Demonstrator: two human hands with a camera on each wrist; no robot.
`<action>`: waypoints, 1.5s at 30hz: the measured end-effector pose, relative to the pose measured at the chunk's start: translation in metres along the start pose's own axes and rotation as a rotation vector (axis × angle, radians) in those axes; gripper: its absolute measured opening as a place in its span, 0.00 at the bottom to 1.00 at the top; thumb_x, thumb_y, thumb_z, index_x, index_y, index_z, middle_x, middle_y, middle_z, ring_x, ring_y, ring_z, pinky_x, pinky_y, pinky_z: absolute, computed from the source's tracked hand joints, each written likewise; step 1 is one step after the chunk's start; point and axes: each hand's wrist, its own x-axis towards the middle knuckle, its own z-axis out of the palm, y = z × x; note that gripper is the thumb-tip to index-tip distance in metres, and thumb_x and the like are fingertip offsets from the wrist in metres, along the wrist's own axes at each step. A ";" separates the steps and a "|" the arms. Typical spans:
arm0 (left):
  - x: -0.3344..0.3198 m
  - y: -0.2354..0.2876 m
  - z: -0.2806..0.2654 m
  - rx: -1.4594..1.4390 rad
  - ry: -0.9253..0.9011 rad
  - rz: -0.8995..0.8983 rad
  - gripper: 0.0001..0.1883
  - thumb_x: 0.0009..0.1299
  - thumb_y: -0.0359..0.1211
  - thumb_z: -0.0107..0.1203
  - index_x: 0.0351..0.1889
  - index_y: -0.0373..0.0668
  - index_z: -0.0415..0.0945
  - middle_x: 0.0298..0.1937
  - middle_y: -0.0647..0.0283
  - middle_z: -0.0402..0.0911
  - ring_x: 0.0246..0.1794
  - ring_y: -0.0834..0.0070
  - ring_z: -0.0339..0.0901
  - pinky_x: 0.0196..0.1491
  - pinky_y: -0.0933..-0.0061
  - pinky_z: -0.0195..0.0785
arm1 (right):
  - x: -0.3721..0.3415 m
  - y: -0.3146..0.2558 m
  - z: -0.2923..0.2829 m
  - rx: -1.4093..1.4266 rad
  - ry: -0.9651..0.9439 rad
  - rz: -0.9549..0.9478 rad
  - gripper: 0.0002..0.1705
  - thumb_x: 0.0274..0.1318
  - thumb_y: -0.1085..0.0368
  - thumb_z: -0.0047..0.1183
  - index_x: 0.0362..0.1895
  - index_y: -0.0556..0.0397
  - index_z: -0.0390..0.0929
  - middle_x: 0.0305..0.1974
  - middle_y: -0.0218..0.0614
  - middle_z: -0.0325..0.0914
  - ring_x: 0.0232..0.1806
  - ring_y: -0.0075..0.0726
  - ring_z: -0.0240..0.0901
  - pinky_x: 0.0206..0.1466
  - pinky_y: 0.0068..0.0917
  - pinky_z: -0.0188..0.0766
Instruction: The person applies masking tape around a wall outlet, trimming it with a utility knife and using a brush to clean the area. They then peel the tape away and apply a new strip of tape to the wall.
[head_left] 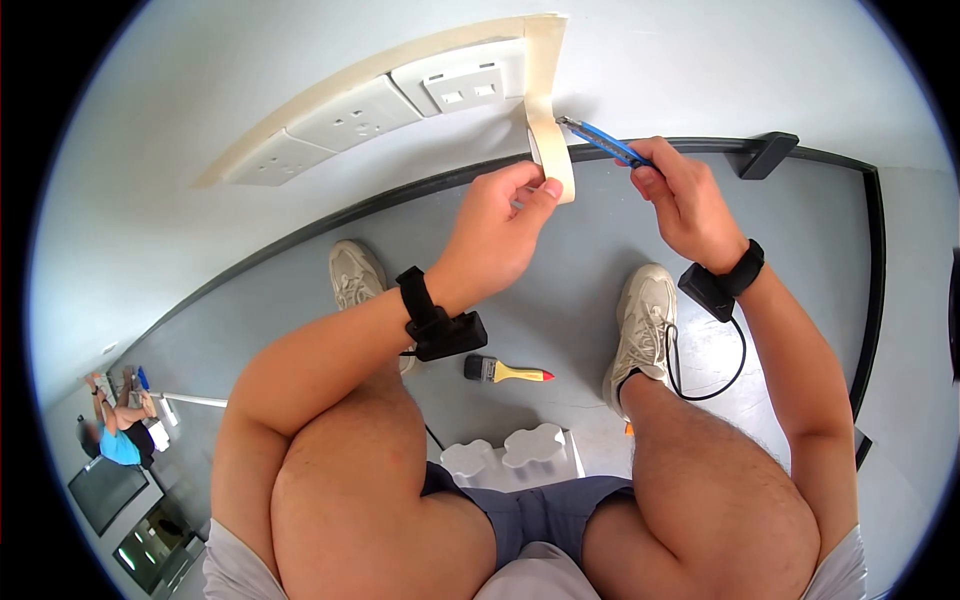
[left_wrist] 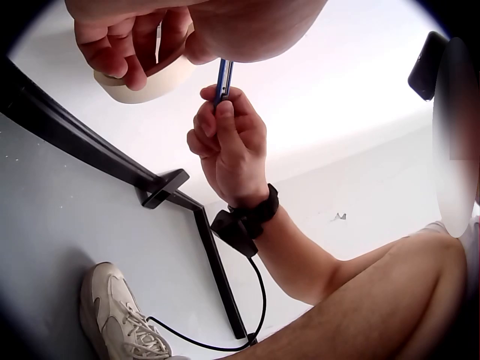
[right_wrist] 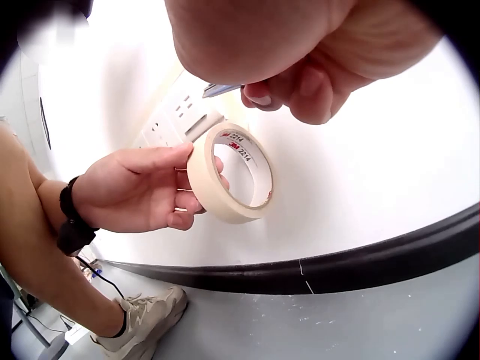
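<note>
A roll of cream masking tape [head_left: 556, 165] is gripped by the left hand [head_left: 503, 225], fingers inside its ring in the right wrist view [right_wrist: 229, 174]. From the roll, tape runs up to the strip on the wall [head_left: 545, 60] at the right end of the white sockets [head_left: 355, 115]. The right hand [head_left: 690, 200] holds a blue utility knife [head_left: 605, 141], its tip close to the tape just above the roll. In the left wrist view the knife [left_wrist: 224, 79] is pinched between thumb and fingers; the left hand partly hides its front end.
A brush with a yellow handle [head_left: 515, 373] lies on the grey floor between two shoes [head_left: 645, 325]. Black trim [head_left: 400, 195] follows the wall's foot, with a black block [head_left: 769, 156] at right. White wavy-topped containers [head_left: 533, 445] stand near the legs. Another person [head_left: 120, 445] is far left.
</note>
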 end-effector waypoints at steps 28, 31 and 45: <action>-0.003 0.003 0.001 -0.004 0.011 0.005 0.15 0.88 0.39 0.57 0.55 0.35 0.83 0.40 0.71 0.84 0.38 0.87 0.72 0.43 0.79 0.66 | 0.022 -0.003 -0.006 -0.240 0.219 -0.187 0.10 0.73 0.72 0.59 0.55 0.53 0.84 0.40 0.40 0.79 0.39 0.49 0.78 0.42 0.41 0.75; -0.003 0.007 0.000 0.015 0.003 -0.003 0.16 0.88 0.40 0.57 0.54 0.35 0.83 0.39 0.71 0.84 0.38 0.87 0.72 0.44 0.79 0.66 | 0.030 -0.002 0.002 -0.306 0.264 -0.229 0.10 0.71 0.72 0.61 0.54 0.52 0.84 0.40 0.39 0.78 0.41 0.49 0.78 0.43 0.42 0.76; -0.001 0.010 0.001 0.032 0.020 0.050 0.17 0.88 0.42 0.56 0.53 0.36 0.83 0.40 0.69 0.86 0.40 0.85 0.76 0.46 0.76 0.69 | 0.044 0.000 0.010 -0.371 0.306 -0.222 0.09 0.70 0.70 0.63 0.52 0.52 0.83 0.41 0.38 0.82 0.44 0.50 0.80 0.46 0.45 0.79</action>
